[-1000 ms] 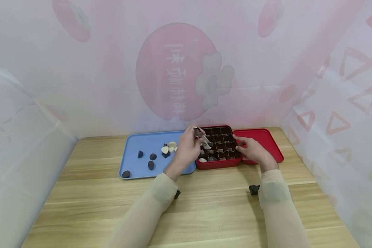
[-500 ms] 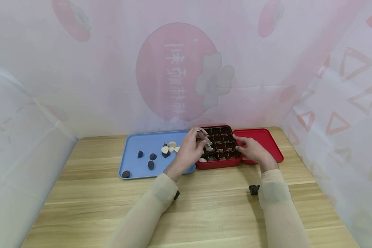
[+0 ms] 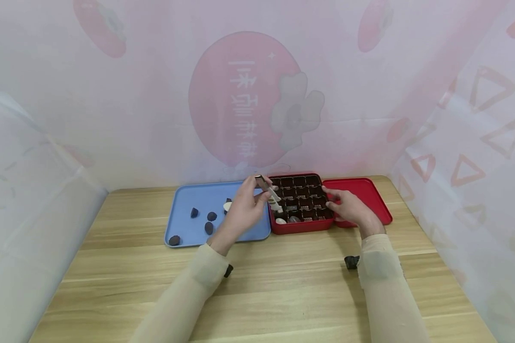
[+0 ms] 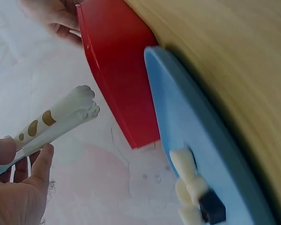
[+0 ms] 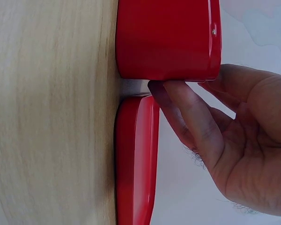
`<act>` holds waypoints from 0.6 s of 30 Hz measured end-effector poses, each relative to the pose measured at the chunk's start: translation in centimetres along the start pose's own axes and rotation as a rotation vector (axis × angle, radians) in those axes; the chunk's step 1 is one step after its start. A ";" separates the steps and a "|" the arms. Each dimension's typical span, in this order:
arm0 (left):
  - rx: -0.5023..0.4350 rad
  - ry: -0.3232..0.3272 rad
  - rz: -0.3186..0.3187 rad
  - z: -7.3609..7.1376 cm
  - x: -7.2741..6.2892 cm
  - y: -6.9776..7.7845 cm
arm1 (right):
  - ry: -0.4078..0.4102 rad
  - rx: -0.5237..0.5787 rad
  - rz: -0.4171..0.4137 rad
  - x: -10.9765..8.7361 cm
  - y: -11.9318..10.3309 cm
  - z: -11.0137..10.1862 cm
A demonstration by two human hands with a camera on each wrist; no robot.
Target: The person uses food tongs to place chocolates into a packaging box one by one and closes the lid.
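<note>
My left hand [image 3: 242,209] pinches white paw-tipped tongs [image 4: 61,119] with brown spots. Their tips are close together over the left side of a red box [image 3: 302,228], and I see nothing between them. A dark brown divided insert [image 3: 302,192] fills the box. White and dark chocolates [image 3: 294,219] sit in its front-left compartments, and a dark piece [image 3: 291,208] lies one row behind. With its fingertips, my right hand [image 3: 349,207] touches the box's right wall, fingers fairly straight. To the left, a blue tray [image 3: 199,191] bears dark chocolates [image 3: 209,228] and white ones [image 4: 183,161].
A red lid [image 3: 371,196] lies to the right of the box, partly under my right hand. Behind everything stands a printed pink and white curtain [image 3: 154,119]. Bare wooden table [image 3: 292,286] stretches in front of the box and tray.
My left hand and the tongs have moved left from over the box's middle. A dark piece shows in the compartment where the tips were. The right hand has stayed in place.
</note>
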State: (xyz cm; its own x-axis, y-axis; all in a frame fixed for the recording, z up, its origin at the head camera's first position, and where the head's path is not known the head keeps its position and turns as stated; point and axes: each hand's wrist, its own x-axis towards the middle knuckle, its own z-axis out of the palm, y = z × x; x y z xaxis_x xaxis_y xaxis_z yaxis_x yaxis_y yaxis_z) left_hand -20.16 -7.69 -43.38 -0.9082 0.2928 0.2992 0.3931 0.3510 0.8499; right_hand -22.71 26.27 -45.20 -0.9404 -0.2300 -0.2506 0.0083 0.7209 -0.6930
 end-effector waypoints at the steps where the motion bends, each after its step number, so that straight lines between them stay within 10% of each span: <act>1: 0.012 0.004 0.000 -0.4 -0.2 -0.1 | 0.001 0.002 -0.001 0.0 0.0 0.0; 18: 0.089 0.042 -0.019 -7.1 -3.0 -2.5 | 0.004 -0.007 -0.006 0.2 0.0 0.1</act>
State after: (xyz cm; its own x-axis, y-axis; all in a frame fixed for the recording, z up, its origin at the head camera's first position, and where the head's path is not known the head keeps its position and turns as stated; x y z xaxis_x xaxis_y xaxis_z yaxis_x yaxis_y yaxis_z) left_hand -19.41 -15.80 -43.35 -0.9201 0.2486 0.3026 0.3851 0.4347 0.8141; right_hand -22.87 26.17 -45.26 -0.9419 -0.2318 -0.2431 -0.0002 0.7242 -0.6896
